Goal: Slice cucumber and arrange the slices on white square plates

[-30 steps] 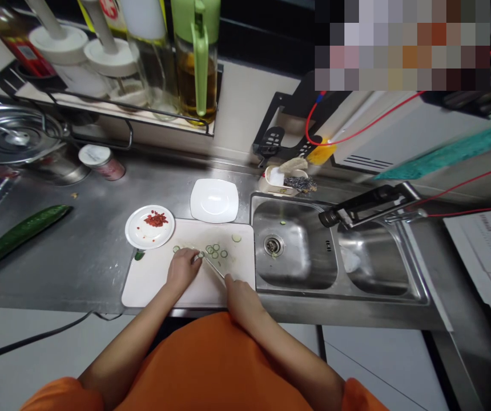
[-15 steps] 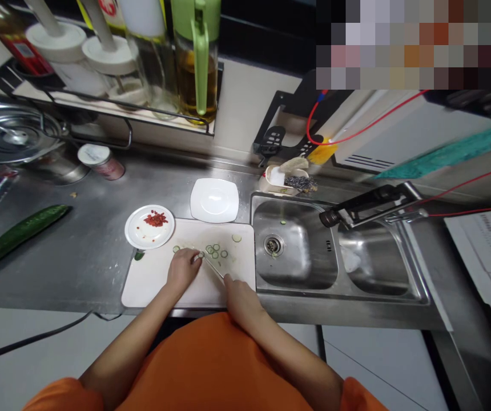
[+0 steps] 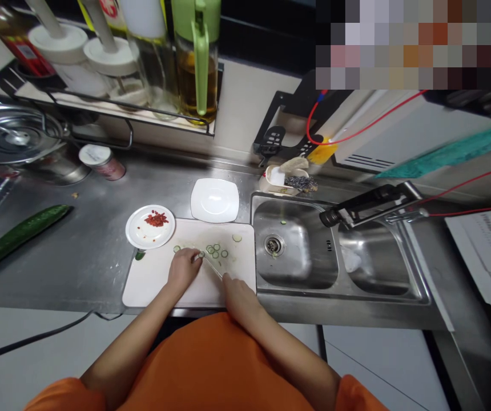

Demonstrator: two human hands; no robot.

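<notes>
Right hand (image 3: 242, 298) slightly leftward, cucumber slice (image 3: 201, 254) just beside the left fingers (image 3: 191, 253)

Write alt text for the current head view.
Left hand at a small green-edged ring on a white cutting board, right hand holding a knife angled toward it. Cut rings lie nearby; round plate of red pieces, square plate, and sink border the board.

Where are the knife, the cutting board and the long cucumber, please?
Knife (image 3: 215, 269), head view: blade.
Cutting board (image 3: 205, 290), head view: bare lower part.
Long cucumber (image 3: 20, 237), head view: middle of visible length.
</notes>
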